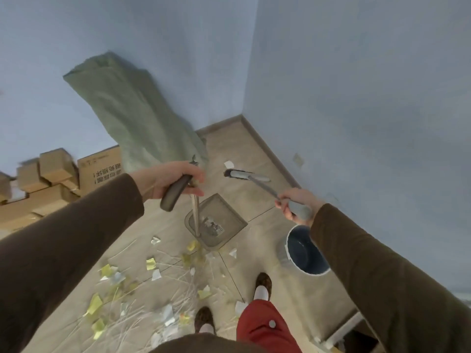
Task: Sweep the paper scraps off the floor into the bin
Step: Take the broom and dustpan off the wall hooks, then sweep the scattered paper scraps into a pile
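My left hand [168,180] grips the dark handle of a long-handled grey dustpan [216,221], whose pan rests flat on the floor ahead of my feet. My right hand [293,203] holds the grey handle of a broom [246,175]; its brush head touches the floor beyond the pan, near one white scrap [228,164]. Yellow and white paper scraps [150,263] and thin pale strips lie scattered on the floor near my feet, left of and behind the pan. A grey bin [288,248] with a dark inside stands at the right, below my right forearm.
A green sack [132,108] leans against the blue wall in the corner. Cardboard boxes [63,174] are stacked along the left wall. The right wall runs close beside the bin. My two feet [262,284] stand among the scraps.
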